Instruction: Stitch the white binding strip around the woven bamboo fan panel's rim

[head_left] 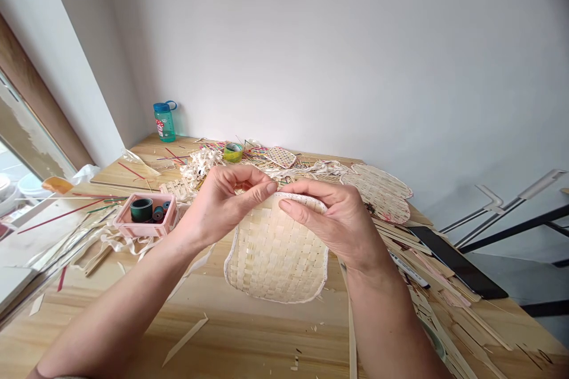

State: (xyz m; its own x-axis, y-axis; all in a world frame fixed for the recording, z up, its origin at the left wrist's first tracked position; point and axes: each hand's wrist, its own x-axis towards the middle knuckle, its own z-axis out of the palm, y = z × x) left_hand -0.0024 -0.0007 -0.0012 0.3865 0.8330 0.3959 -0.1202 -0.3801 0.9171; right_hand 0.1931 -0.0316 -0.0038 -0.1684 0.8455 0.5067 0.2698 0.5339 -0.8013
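Observation:
A pale woven mat (280, 249) with a white bound edge and rounded, wavy outline hangs tilted above the table in front of me. My right hand (338, 213) pinches its upper edge between thumb and fingers. My left hand (235, 195) is closed at the same edge, thumb against forefinger, close beside the right fingertips. Whether the left fingers hold the white edging or something finer, such as thread, is too small to make out. A loose white strip (193, 275) trails below my left wrist.
A pink basket (144, 228) with tape and thread spools stands left. Behind lie coloured strips, a tape roll (233, 153), a small woven piece (281, 157) and larger woven mats (377, 189). A teal bottle (164, 122) stands at the wall. Right are a dark flat object (457, 260) and slats.

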